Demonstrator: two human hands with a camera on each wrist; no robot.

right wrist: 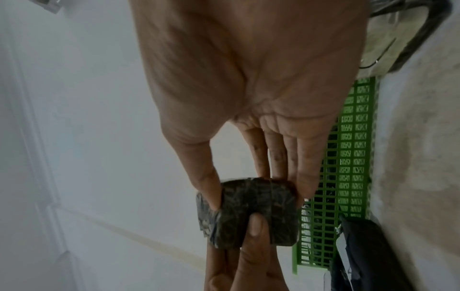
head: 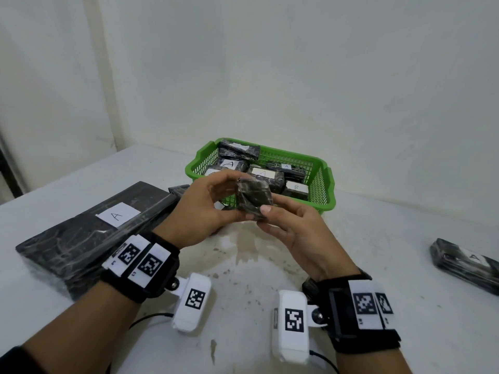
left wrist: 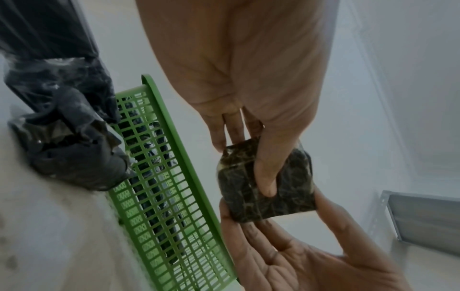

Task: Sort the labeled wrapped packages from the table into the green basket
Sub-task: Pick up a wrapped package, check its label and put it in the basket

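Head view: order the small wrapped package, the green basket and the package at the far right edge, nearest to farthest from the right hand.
1. Small wrapped package: held by the right hand.
2. Green basket: just behind.
3. Far-right package: table's right edge.

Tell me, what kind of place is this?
Probably a plain room set up for recording a sorting exercise, not a real warehouse: a bare white table against blank walls, a green basket of lettered wrapped packages, and camera units with printed markers strapped to both wrists.
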